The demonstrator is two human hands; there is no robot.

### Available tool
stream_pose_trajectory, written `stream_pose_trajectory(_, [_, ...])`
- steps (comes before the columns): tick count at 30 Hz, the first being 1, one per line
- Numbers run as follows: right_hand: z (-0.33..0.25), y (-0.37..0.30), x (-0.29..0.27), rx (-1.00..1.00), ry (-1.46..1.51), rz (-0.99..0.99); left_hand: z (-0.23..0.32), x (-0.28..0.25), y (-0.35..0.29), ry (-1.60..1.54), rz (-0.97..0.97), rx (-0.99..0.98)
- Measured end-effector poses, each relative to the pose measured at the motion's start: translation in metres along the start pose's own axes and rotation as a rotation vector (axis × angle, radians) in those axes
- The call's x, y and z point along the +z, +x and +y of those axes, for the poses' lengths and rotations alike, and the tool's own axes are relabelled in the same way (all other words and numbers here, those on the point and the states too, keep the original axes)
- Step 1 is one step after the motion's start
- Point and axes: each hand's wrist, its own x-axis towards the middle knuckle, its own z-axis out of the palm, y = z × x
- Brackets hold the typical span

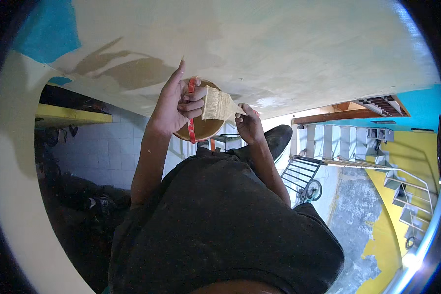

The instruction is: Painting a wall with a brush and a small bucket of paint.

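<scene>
A wide paintbrush (218,105), its bristles coated in cream paint, lies over the mouth of a round paint bucket (209,129). My right hand (250,126) grips the brush by its narrow handle end, bristles toward the left. Across the bucket's opening runs a red strap (191,128). The fingers of my left hand (171,105) curl around this strap, while the thumb sticks up and away. Close by, the left fingertips are near the bristles; I cannot tell whether they touch. The brush hides part of the bucket's inside.
Right ahead rises a cream-painted wall (259,44), with a turquoise patch (51,32) at upper left. Below lie pale floor tiles (100,152) and a yellow-edged ledge (73,113). To the right are stairs with a railing (402,172), a dark metal gate (301,172) and a bicycle wheel (312,190).
</scene>
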Motion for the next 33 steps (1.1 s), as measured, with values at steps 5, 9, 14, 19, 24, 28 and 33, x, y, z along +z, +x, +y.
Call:
stream_pose_trajectory(5, [0.000,0.003,0.002,-0.027,-0.004,0.029,0.001,0.002,-0.001,-0.004,-0.022,0.003])
stream_pose_trajectory(9, [0.008,0.008,-0.002,0.010,0.093,0.010,0.006,0.006,-0.002,-0.010,0.019,0.004])
stream_pose_trajectory(14, [0.021,0.007,0.002,0.068,0.297,0.014,0.006,0.006,-0.001,-0.014,0.001,0.003])
stream_pose_trajectory(19, [0.029,0.012,0.005,0.095,0.424,-0.075,0.005,0.007,-0.004,-0.008,0.013,0.022])
stream_pose_trajectory(24, [0.027,0.016,0.008,0.146,0.539,-0.135,0.006,0.010,-0.002,-0.012,0.002,0.047])
stream_pose_trajectory(28, [0.027,0.013,0.010,0.177,0.583,-0.176,0.004,0.003,0.004,-0.017,-0.008,0.051])
stream_pose_trajectory(33, [0.018,0.003,0.031,0.175,0.742,-0.209,-0.005,-0.007,0.007,-0.001,0.078,0.073])
